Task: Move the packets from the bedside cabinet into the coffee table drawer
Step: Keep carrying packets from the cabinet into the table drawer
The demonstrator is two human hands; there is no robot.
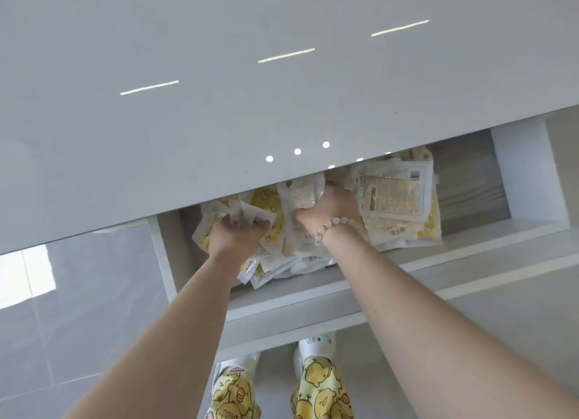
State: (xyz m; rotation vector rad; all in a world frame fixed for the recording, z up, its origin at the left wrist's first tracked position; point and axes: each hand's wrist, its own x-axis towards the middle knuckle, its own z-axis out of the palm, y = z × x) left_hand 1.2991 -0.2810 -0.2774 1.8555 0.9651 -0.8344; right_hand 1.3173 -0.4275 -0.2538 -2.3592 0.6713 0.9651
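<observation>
A heap of white and yellow packets (394,196) fills the open coffee table drawer (313,293), partly hidden under the glossy grey tabletop (219,74). My left hand (236,237) is inside the drawer at the left, fingers closed on a few packets (241,215). My right hand (329,207), with a bead bracelet on the wrist, is in the middle of the drawer and grips a white packet (302,196). A large pale packet with printed text lies on top of the stack at the right.
The drawer's white front rail (407,296) runs below the packets. Its right end (520,168) is bare grey lining. Glossy grey floor tiles (78,293) lie at left. My feet and duck-print trouser legs (319,384) stand just in front of the table.
</observation>
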